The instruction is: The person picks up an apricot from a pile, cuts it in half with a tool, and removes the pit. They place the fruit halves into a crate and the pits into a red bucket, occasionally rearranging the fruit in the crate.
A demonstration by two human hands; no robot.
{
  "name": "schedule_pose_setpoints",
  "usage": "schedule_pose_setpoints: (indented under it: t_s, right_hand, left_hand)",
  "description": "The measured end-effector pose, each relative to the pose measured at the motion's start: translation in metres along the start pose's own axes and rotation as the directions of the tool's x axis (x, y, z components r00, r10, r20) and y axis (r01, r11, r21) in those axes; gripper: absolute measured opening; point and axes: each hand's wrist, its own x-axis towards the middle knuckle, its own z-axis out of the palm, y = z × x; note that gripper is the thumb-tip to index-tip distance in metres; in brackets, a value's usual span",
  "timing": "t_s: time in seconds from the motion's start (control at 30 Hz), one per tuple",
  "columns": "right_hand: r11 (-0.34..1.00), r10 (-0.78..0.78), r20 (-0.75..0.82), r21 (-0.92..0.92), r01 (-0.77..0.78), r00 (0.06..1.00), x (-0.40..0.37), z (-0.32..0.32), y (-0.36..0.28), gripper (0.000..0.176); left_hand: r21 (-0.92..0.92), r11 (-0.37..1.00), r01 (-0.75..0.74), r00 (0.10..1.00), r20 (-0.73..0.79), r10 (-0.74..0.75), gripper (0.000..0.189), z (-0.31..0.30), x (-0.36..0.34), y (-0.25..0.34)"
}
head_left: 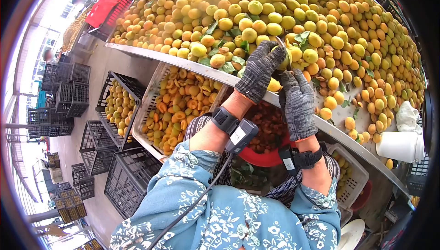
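My left hand (257,73), in a grey knit glove, is closed around a yellow-green apricot (287,60) at the table's near edge. My right hand (298,105), gloved alike, is closed beside it on what looks like a small knife (280,43). The thin blade shows at the fruit's upper side; its handle is hidden in my fingers. Around both hands lies a big heap of apricots (250,34) with some green leaves. Under my wrists, a red tub (261,158) holds brown pieces, probably stones.
A metal-edged table (178,60) bears the heap. Below left stand a pale crate (149,92) of split apricots and a black crate (123,82) of whole ones. Another pale crate (360,172) is at right, beneath a white bucket (399,146). A cable runs from my left wrist.
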Motion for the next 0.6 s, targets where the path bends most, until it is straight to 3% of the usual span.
schedule_pose_setpoints:
  t_s: [0.03, 0.17, 0.23, 0.27, 0.33, 0.37, 0.4, 0.43, 0.47, 0.5, 0.53, 0.57, 0.6]
  right_hand:
    - [0.928, 0.258, 0.061, 0.261, -0.265, 0.964, -0.001, 0.003, 0.001, 0.037]
    - [0.914, 0.267, 0.086, 0.294, -0.28, 0.96, -0.001, -0.001, -0.005, 0.037]
    - [0.97, 0.21, 0.094, 0.102, -0.22, 0.973, 0.0, -0.003, -0.008, 0.037]
    - [0.97, 0.211, 0.094, 0.103, -0.22, 0.973, 0.002, -0.006, -0.017, 0.037]
    - [0.796, 0.465, 0.137, 0.369, -0.481, 0.875, 0.006, -0.012, -0.039, 0.039]
    - [0.795, 0.465, 0.137, 0.369, -0.481, 0.874, 0.003, -0.009, -0.03, 0.039]
    - [0.916, 0.318, 0.088, 0.23, -0.33, 0.944, -0.003, -0.002, -0.011, 0.035]
    - [0.984, 0.154, 0.065, 0.079, -0.159, 0.986, -0.004, 0.001, -0.006, 0.031]
    - [0.984, 0.154, 0.066, 0.079, -0.159, 0.986, -0.005, 0.002, -0.003, 0.031]
    - [0.979, 0.161, 0.079, 0.117, -0.17, 0.984, -0.006, 0.003, -0.002, 0.029]
    - [0.971, 0.168, 0.091, 0.155, -0.181, 0.982, -0.007, 0.003, -0.003, 0.026]
    - [0.971, 0.171, 0.09, 0.156, -0.184, 0.981, -0.003, 0.003, -0.011, 0.026]
    - [0.793, 0.379, 0.114, 0.471, -0.386, 0.918, 0.004, 0.004, -0.025, 0.027]
  left_hand:
    - [0.008, 1.0, 0.028, 0.999, -0.035, -0.027, 0.025, 0.001, -0.001, 0.0]
    - [0.085, 0.996, -0.018, 0.998, -0.061, 0.023, 0.024, 0.003, -0.001, -0.002]
    - [0.118, 0.992, -0.05, 0.991, -0.117, 0.064, 0.023, 0.005, 0.003, -0.006]
    - [0.152, 0.985, -0.082, 0.979, -0.171, 0.108, 0.022, 0.005, 0.006, -0.009]
    - [0.255, 0.955, -0.155, 0.972, -0.133, 0.193, 0.022, -0.004, 0.006, -0.011]
    - [0.352, 0.908, -0.228, 0.958, -0.088, 0.274, 0.023, -0.009, 0.006, -0.013]
    - [0.566, 0.724, -0.394, 0.888, 0.032, 0.458, 0.025, -0.014, 0.006, -0.023]
    - [0.568, 0.723, -0.393, 0.889, 0.031, 0.458, 0.025, -0.013, 0.006, -0.021]
    - [0.117, 0.989, -0.093, 0.987, -0.116, 0.107, 0.026, -0.01, 0.005, -0.02]
    - [-0.379, 0.895, 0.237, 0.957, -0.069, -0.282, 0.028, -0.006, 0.004, -0.018]
    - [-0.378, 0.894, 0.239, 0.956, -0.068, -0.284, 0.028, -0.003, 0.003, -0.018]
    - [-0.542, 0.779, 0.315, 0.927, 0.001, -0.374, 0.028, 0.001, 0.002, -0.017]
    - [-0.678, 0.628, 0.381, 0.89, 0.087, -0.447, 0.029, 0.005, 0.0, -0.016]
